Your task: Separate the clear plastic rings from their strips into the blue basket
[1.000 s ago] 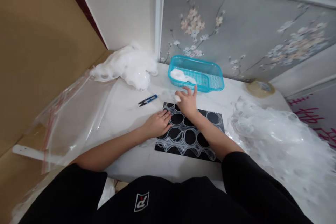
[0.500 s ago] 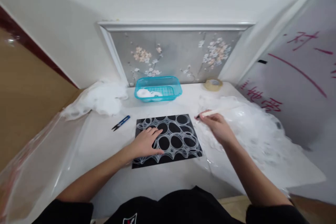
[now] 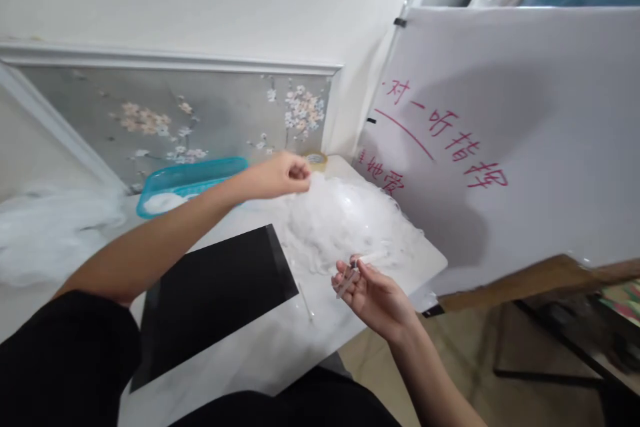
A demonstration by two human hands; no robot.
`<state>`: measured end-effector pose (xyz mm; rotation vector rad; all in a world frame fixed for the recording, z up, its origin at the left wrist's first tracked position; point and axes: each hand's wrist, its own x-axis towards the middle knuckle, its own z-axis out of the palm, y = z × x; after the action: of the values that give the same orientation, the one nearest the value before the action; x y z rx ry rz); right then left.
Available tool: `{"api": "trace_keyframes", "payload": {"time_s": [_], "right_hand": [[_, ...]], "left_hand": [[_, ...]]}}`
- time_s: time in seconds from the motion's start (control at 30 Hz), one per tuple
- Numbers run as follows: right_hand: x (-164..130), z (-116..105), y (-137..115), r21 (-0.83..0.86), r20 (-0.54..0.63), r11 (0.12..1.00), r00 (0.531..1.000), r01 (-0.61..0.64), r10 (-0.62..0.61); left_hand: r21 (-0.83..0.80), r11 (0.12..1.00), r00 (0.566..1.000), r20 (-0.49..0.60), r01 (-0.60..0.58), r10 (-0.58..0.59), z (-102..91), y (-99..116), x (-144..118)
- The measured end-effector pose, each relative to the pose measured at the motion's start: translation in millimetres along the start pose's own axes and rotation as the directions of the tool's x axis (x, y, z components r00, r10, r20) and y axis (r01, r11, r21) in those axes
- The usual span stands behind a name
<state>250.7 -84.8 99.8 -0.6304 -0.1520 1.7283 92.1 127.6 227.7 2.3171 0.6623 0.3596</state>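
My left hand (image 3: 287,175) is closed, its fingers curled together at the far edge of a heap of thin white translucent rings (image 3: 345,213); whatever it pinches is hidden. Below that heap, my right hand (image 3: 373,297) is turned partly palm up. Its fingers close round a thin white stick (image 3: 347,285) with a dark part near the fingertips. A black rectangular sheet (image 3: 220,293) lies bare on the white table (image 3: 265,353), under my left forearm.
A blue plastic basket (image 3: 200,167) with white pieces in it stands behind my left forearm. A tape roll (image 3: 316,161) sits by the wall. More white material (image 3: 55,233) is heaped at the left. A whiteboard (image 3: 525,113) with red writing stands at the right.
The view has swung right. White rings that covered the black sheet are gone from it. My left hand has left the sheet for the heap; my right hand has turned and come nearer my body.
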Motion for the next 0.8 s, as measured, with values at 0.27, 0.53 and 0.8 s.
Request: {"api": "trace_keyframes", "payload": {"time_s": [0.27,0.53,0.8], "right_hand": [[-17,0,-14,-0.086,0.118,0.895,0.896,0.438,-0.428],[11,21,7,-0.088,0.230,0.900,0.887,0.428,-0.399],[70,60,70,-0.285,0.315,0.953,0.949,0.103,-0.009]], "left_hand": [[0.565,0.819,0.960,-0.159,-0.104,0.231,43.8,17,52],[0.116,0.980,0.968,-0.177,-0.159,0.178,107.8,5,-61],[-0.312,0.946,0.926,-0.324,0.088,-0.193,110.7,-45,-150]]}}
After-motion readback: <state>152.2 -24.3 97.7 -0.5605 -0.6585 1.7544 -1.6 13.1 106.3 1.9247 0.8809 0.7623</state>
